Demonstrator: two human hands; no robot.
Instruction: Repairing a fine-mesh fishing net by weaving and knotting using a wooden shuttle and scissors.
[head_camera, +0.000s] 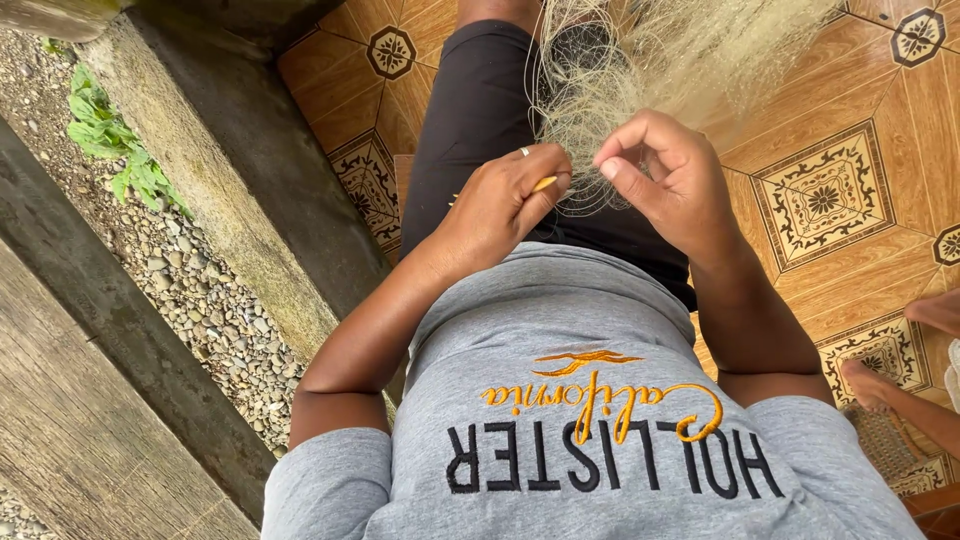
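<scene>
We see the left hand (500, 200) pinching a thin yellow needle (543, 184), its grip closed on it, while the right hand (665, 175) nips strands of the pale fishing net (640, 60) draped over the lap above the tiled floor (830, 190).

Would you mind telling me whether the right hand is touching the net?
Touching: the head view shows the right hand pinching pale strands of the net between thumb and fingers.
</scene>
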